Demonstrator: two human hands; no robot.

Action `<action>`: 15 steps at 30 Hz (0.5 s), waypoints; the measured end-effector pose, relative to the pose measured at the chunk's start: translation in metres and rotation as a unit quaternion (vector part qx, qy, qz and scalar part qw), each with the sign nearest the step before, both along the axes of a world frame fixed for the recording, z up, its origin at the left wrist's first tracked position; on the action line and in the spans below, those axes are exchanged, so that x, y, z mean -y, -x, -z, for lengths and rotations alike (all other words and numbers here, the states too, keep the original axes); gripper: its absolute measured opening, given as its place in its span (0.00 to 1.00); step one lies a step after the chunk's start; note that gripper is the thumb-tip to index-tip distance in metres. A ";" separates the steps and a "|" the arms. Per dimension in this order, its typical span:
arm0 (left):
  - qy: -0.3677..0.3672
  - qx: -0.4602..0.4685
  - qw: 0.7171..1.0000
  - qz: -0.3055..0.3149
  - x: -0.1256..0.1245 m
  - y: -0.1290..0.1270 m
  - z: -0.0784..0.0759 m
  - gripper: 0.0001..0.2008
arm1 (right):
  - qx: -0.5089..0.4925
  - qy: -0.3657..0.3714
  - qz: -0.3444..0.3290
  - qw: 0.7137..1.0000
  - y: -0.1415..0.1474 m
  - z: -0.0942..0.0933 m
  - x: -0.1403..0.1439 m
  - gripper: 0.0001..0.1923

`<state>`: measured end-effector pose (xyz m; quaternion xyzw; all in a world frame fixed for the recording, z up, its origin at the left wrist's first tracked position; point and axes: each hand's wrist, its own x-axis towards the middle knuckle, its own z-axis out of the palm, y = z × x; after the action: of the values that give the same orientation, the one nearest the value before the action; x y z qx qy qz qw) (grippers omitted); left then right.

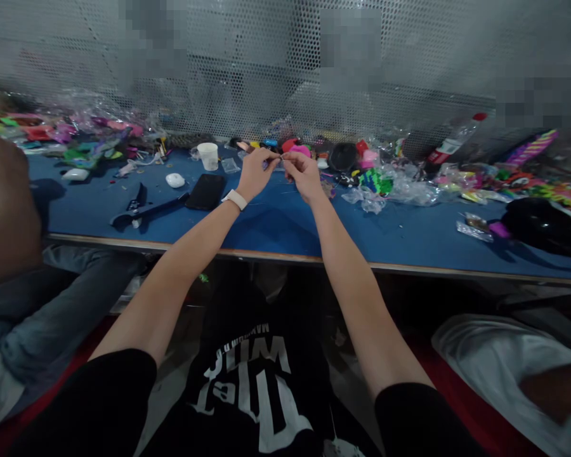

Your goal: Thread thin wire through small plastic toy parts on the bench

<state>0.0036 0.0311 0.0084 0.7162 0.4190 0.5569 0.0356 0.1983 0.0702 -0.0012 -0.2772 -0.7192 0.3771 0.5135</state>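
Note:
Above the blue table (276, 228), my two hands meet with their fingertips nearly touching. My left hand (259, 170), with a white band on the wrist, is closed in a pinch. Across from it, my right hand (304, 174) pinches too. Whatever sits between the fingertips is too small to make out. Just behind the hands lie a pink round piece (301, 150) and a red one (289, 145). To the left of my left hand are a black phone (206, 192), a small clear plastic piece (229, 165) and a white paper cup (208, 157).
A white earbud case (175, 180) and a dark strap (147, 211) lie to the left. Plastic wrapping (413, 187), a bottle (452, 149) and a black cap (547, 225) are at the right. A perforated metal panel (266, 63) stands behind. People sit on both sides.

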 end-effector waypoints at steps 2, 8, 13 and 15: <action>0.016 0.026 0.999 0.015 0.001 -0.001 -0.001 0.17 | 0.018 -0.023 0.035 0.999 -0.004 0.000 -0.001 0.42; 0.051 0.058 0.995 0.057 -0.003 -0.005 0.002 0.13 | 0.053 -0.069 0.096 0.992 -0.007 -0.006 0.001 0.36; 0.068 0.080 0.992 0.067 -0.011 -0.004 0.009 0.13 | 0.062 -0.070 0.102 0.990 -0.006 -0.007 0.008 0.31; 0.077 0.097 0.990 0.073 -0.012 -0.002 0.010 0.13 | 0.064 -0.076 0.093 0.991 -0.007 -0.009 0.014 0.26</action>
<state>0.0060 0.0434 -0.0017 0.6824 0.4021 0.5859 0.1715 0.2056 0.0564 0.0082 -0.3269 -0.7483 0.2537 0.5186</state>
